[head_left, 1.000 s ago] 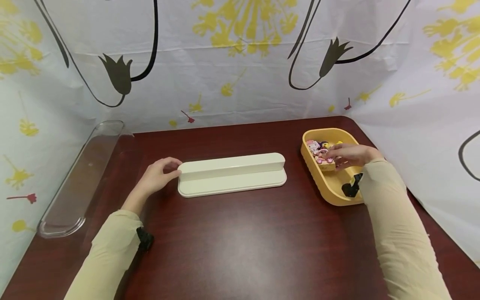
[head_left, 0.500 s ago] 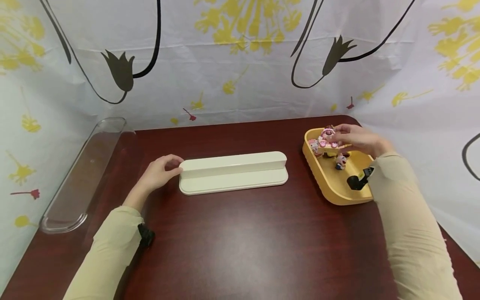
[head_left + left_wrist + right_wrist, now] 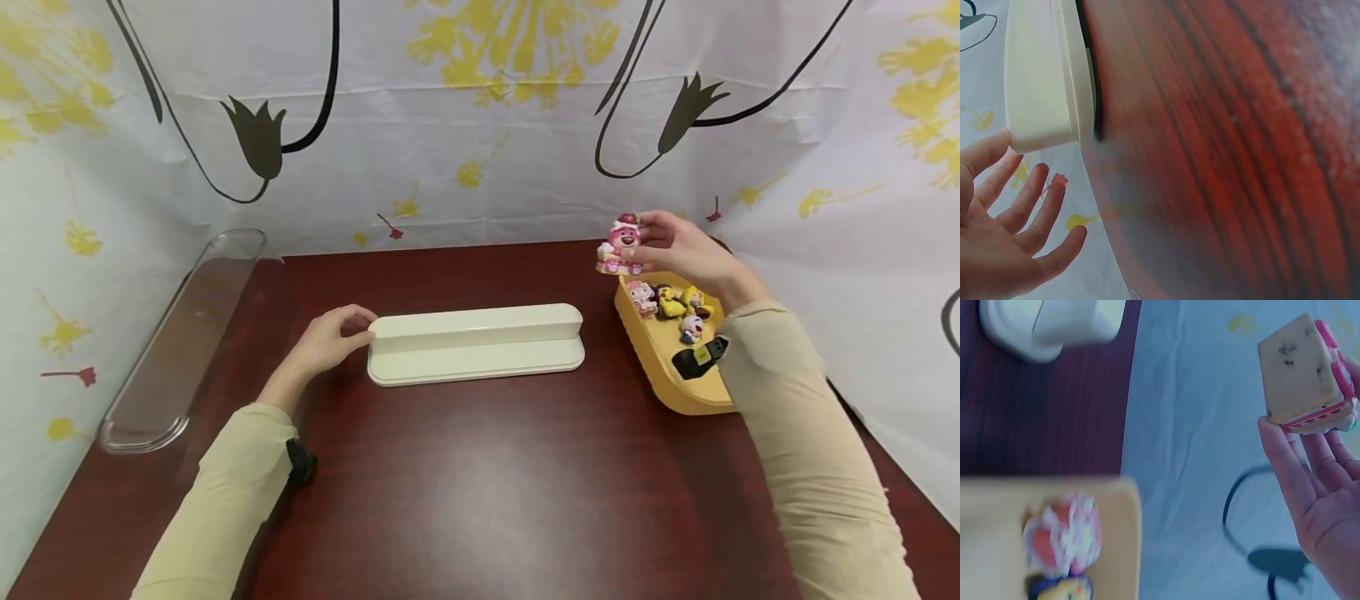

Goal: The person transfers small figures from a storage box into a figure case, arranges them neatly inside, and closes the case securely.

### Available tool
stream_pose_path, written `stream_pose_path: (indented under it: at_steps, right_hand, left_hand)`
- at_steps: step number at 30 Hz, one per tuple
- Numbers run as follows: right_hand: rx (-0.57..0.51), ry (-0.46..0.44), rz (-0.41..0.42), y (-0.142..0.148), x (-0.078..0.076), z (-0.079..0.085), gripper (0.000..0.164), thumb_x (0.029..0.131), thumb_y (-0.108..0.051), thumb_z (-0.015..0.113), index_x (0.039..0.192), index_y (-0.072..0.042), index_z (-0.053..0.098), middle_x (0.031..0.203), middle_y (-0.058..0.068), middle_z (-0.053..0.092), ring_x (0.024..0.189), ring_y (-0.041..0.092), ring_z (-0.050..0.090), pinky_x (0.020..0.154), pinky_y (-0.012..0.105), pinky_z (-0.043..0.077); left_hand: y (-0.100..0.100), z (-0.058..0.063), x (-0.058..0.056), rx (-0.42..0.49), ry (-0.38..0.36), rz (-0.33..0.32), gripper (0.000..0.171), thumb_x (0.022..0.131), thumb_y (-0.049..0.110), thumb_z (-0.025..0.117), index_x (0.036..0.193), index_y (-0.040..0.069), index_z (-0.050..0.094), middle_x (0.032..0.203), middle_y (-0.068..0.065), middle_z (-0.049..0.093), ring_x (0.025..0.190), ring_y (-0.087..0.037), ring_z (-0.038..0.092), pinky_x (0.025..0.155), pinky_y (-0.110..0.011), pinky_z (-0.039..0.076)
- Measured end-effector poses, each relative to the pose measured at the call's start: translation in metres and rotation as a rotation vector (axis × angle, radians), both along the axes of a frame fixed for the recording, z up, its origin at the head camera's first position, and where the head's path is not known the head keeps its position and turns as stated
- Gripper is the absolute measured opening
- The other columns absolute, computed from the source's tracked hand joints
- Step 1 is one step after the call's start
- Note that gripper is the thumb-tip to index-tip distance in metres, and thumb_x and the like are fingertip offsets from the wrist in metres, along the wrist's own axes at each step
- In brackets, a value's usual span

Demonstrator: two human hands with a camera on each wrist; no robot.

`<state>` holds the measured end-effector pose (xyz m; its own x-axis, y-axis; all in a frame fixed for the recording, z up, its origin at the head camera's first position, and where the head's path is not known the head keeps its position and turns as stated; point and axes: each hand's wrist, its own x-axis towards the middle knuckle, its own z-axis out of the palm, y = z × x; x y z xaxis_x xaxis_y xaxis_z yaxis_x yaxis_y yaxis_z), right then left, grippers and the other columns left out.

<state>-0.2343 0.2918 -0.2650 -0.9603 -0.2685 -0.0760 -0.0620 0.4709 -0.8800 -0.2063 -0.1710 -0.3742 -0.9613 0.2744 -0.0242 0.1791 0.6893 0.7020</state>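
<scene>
A pink bear figurine (image 3: 624, 242) with a red hat sits on a cake-slice base, whose pale underside faces the right wrist view. My right hand (image 3: 686, 254) holds it between thumb and fingers, above the far left rim of the yellow tray (image 3: 660, 375). Several small figurines (image 3: 667, 302) lie in that tray. On the table stands a long cream display base (image 3: 476, 358) with a raised step along its back. At its left end, my left hand (image 3: 326, 342) pinches the step with thumb and index finger; the other fingers are spread in the left wrist view.
A long clear plastic cover (image 3: 183, 342) lies at the table's left edge. White patterned cloth (image 3: 480, 200) hangs behind and at both sides of the dark red table (image 3: 465, 483). A black camera mount (image 3: 699, 357) sits on the right wrist.
My right hand has lifted the bear figurine out of the yellow tray, up and to the left. The left hand stays at the display base while the head view shifts slightly.
</scene>
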Motion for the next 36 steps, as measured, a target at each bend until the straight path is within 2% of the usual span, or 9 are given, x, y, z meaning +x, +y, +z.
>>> stream_pose_path:
  at_steps: [6, 9, 14, 19, 21, 27, 31, 36]
  right_hand:
    - [0.070, 0.100, 0.076, -0.037, 0.002, 0.003, 0.058, 0.083, -0.020, 0.062, 0.130, -0.004, 0.032, 0.120, 0.014, 0.045, 0.110, 0.022, 0.043, 0.081, 0.030, 0.041]
    - [0.038, 0.144, 0.112, -0.056, 0.002, 0.000, 0.054, 0.082, -0.018, 0.064, 0.126, -0.004, 0.037, 0.115, 0.014, 0.049, 0.108, 0.024, 0.046, 0.082, 0.032, 0.040]
    - [-0.025, 0.215, 0.177, -0.088, 0.003, -0.003, 0.050, 0.079, -0.010, 0.067, 0.121, -0.003, 0.040, 0.107, 0.013, 0.051, 0.098, 0.023, 0.052, 0.077, 0.029, 0.044]
    - [-0.037, 0.280, 0.245, -0.118, 0.018, 0.004, 0.049, 0.078, -0.003, 0.065, 0.119, 0.003, 0.040, 0.103, 0.016, 0.052, 0.093, 0.025, 0.053, 0.077, 0.031, 0.043]
    - [-0.032, 0.294, 0.267, -0.128, 0.023, 0.006, 0.047, 0.078, -0.001, 0.065, 0.118, 0.004, 0.040, 0.101, 0.017, 0.052, 0.092, 0.026, 0.053, 0.077, 0.033, 0.043]
    - [-0.041, 0.293, 0.321, -0.150, 0.023, -0.009, 0.048, 0.076, -0.003, 0.067, 0.117, 0.003, 0.042, 0.099, 0.015, 0.054, 0.090, 0.024, 0.054, 0.078, 0.034, 0.043]
    - [-0.025, 0.286, 0.350, -0.164, 0.032, -0.009, 0.045, 0.077, -0.001, 0.067, 0.115, 0.004, 0.043, 0.098, 0.016, 0.053, 0.089, 0.025, 0.054, 0.076, 0.034, 0.044]
    - [-0.033, 0.289, 0.403, -0.176, 0.028, -0.026, 0.045, 0.076, -0.003, 0.068, 0.114, 0.002, 0.044, 0.097, 0.015, 0.054, 0.086, 0.024, 0.055, 0.075, 0.034, 0.044]
  left_hand:
    - [-0.001, 0.001, -0.001, 0.001, -0.008, -0.007, 0.024, 0.086, 0.018, 0.058, 0.108, 0.008, 0.055, 0.105, -0.014, 0.055, 0.100, -0.029, 0.048, 0.084, -0.047, 0.035]
    - [-0.001, 0.000, -0.001, 0.005, -0.001, -0.006, 0.024, 0.086, 0.018, 0.058, 0.107, 0.007, 0.055, 0.105, -0.014, 0.055, 0.100, -0.030, 0.049, 0.084, -0.047, 0.035]
    - [-0.001, -0.001, -0.001, 0.003, -0.009, 0.003, 0.024, 0.086, 0.018, 0.058, 0.107, 0.008, 0.055, 0.106, -0.015, 0.055, 0.101, -0.030, 0.048, 0.084, -0.048, 0.035]
    - [0.000, -0.001, -0.001, -0.007, -0.031, 0.014, 0.024, 0.086, 0.020, 0.058, 0.109, 0.010, 0.055, 0.109, -0.014, 0.054, 0.104, -0.029, 0.047, 0.086, -0.048, 0.034]
    - [0.000, -0.002, -0.002, -0.009, -0.033, 0.012, 0.025, 0.087, 0.020, 0.057, 0.109, 0.010, 0.054, 0.109, -0.014, 0.054, 0.104, -0.029, 0.047, 0.086, -0.048, 0.034]
    - [-0.002, -0.002, -0.002, -0.006, -0.042, 0.016, 0.025, 0.087, 0.021, 0.057, 0.110, 0.011, 0.054, 0.110, -0.013, 0.054, 0.104, -0.029, 0.047, 0.085, -0.048, 0.035]
    - [-0.002, 0.000, -0.002, -0.004, -0.036, 0.007, 0.025, 0.087, 0.021, 0.057, 0.110, 0.011, 0.054, 0.110, -0.013, 0.054, 0.104, -0.029, 0.047, 0.085, -0.048, 0.035]
    - [-0.001, -0.001, -0.002, 0.008, -0.033, -0.003, 0.025, 0.087, 0.021, 0.057, 0.109, 0.010, 0.055, 0.109, -0.014, 0.054, 0.104, -0.029, 0.048, 0.085, -0.048, 0.035]
